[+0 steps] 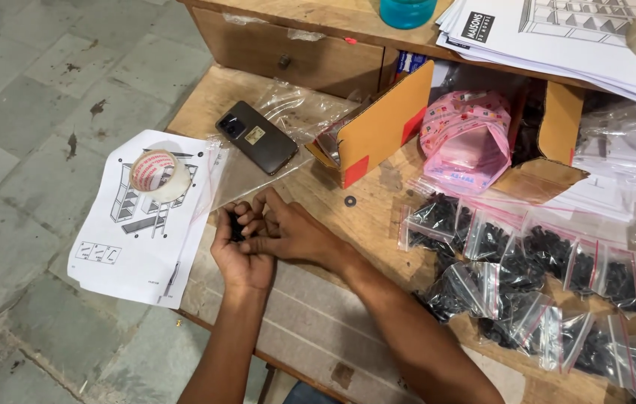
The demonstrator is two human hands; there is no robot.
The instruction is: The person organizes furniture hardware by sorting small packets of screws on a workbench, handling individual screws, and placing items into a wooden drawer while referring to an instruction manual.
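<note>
My left hand (237,254) is cupped palm-up over the wooden table's (378,224) front edge, holding a few small black parts (237,227). My right hand (288,230) lies over it, its fingers reaching into the left palm and touching those parts. A clear plastic bag (239,176) lies flat just beyond both hands. A single small washer (350,200) rests on the wood to the right of the hands.
A dark phone (256,137) and a roll of tape (154,172) on a printed sheet (134,232) sit at left. An open cardboard box (385,123) holds a pink bag (464,138). Several zip bags of black parts (550,277) cover the right side. Stacked papers (557,34) lie behind.
</note>
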